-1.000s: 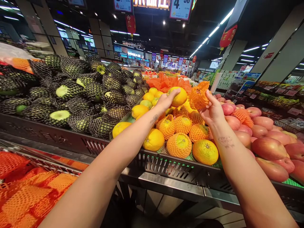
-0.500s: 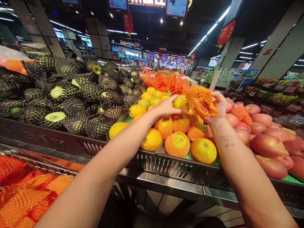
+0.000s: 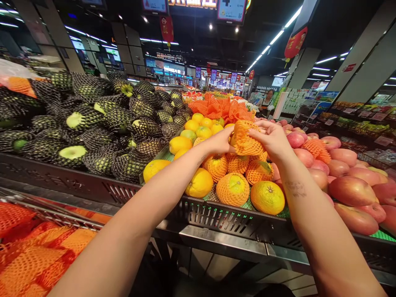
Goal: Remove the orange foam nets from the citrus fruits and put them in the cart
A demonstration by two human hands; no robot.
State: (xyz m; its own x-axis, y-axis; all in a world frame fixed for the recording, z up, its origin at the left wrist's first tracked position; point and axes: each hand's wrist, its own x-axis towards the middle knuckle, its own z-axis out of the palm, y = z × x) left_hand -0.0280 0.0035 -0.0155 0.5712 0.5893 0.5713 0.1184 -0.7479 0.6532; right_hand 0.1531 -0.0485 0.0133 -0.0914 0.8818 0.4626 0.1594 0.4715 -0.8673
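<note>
My left hand is closed round an orange from its left side, above the citrus display. An orange foam net sleeve now covers most of that fruit, so little of its skin shows. My right hand pinches the sleeve from the right, thumb across its front. Just below both hands sit several oranges in foam nets, one of them a netted orange at the front. Beside it lies a bare orange, and another bare orange is under my left forearm.
Dark-netted green melons fill the left side. Pink apples are heaped at right. Loose foam sleeves are piled behind the oranges. A black slatted crate edge runs along the front. More orange netting lies at lower left. A person stands farther back.
My right hand has brought the foam sleeve left and over the orange in my left hand. The sleeve's open end faced me before; now its side does.
</note>
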